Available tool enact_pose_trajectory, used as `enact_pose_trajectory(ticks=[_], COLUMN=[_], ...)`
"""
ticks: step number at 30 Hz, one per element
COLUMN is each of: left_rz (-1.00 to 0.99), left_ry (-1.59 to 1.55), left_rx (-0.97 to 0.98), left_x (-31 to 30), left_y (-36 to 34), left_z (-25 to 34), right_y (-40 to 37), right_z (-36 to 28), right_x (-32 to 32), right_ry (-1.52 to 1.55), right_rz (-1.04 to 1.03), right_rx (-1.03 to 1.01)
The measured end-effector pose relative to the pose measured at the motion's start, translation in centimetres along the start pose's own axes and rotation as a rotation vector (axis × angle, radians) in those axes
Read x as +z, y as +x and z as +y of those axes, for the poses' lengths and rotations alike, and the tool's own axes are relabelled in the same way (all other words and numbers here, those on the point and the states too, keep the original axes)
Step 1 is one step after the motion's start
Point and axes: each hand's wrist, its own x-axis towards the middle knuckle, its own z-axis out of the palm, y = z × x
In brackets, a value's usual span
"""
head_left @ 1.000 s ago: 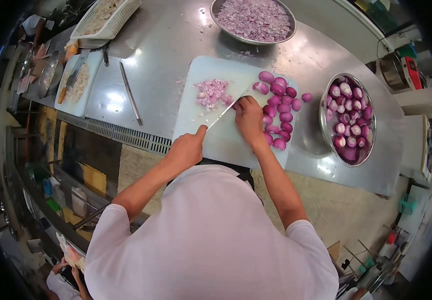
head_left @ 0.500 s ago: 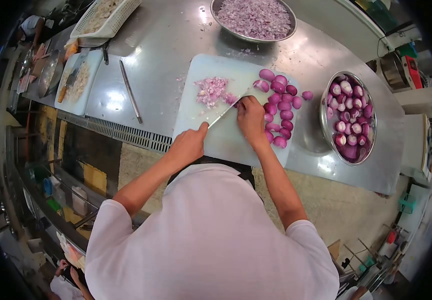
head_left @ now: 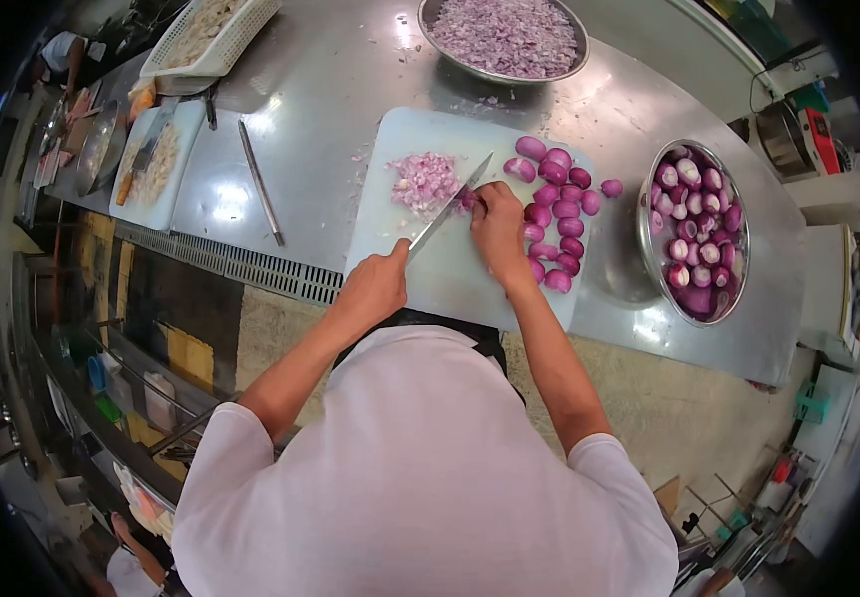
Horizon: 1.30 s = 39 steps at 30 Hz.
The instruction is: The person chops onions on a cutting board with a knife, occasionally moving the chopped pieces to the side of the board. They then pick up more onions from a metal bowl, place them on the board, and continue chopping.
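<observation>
We see the left hand [head_left: 373,287] with its fingers wrapped about the handle end of a kitchen knife [head_left: 448,212], handle hidden in the grip. The right hand [head_left: 499,231] has its fingers bunched narrow on a small red onion piece [head_left: 467,200], mostly covered, beside the blade. We cannot tell whether the edge touches it.

Blade slants away rightward over a white cutting board [head_left: 375,231], diced onion [head_left: 423,183] heaped on its left side. Right of the right hand we note peeled red onions [head_left: 570,228] in loose rows; one lies just off the board on the steel surface [head_left: 330,109].

Farther right: an oval metal bowl [head_left: 655,283] of peeled onions. At the far edge: a metal bowl [head_left: 518,80] of diced onion. Well left: a slim metal rod [head_left: 261,185].
</observation>
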Motion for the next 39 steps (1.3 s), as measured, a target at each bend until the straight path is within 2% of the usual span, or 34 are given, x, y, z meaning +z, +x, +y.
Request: enact_pose_trajectory(ticks=[4,11,14,22,27,30,33,36,39], left_rz=[0.0,-0.004,-0.013,0.024,0.024,0.067,0.069,0.018,0.001], left_ry=[-0.029,-0.085,0.009,-0.003,-0.048,0.009,-0.058,-0.004,-0.033], left_rx=[-0.016,-0.032,-0.004,0.01,-0.055,-0.034,-0.045,-0.035,-0.092], left_x=[0.0,-0.2,1.1,0.1,-0.1,-0.4,-0.6,1.1,0.1], left_y=[-0.1,-0.5,0.7,0.0,-0.7,-0.5,-1.1,-0.4,-0.8], left_z=[0.5,1.0,-0.2,0.2,-0.4,-0.2,0.3,-1.1,0.2], right_y=[0.2,-0.3,-0.6,-0.3,-0.2,-0.1,-0.1,-0.1,-0.4], right_z=[0.2,0.3,-0.2,1.0,2.0,0.9,0.9,0.0,0.4], right_x=[0.0,-0.1,0.0,-0.4,-0.1,-0.6,0.0,-0.4,-0.9], right_ry=[0.005,0.008,0.022,0.024,-0.011,-0.107,-0.07,-0.098,-0.138], right_rz=[0.011,0.021,0.021,0.002,-0.01,-0.101,-0.055,-0.087,-0.12], right_rx=[-0.045,-0.006,0.003,-0.014,-0.144,-0.06,-0.04,-0.017,-0.001])
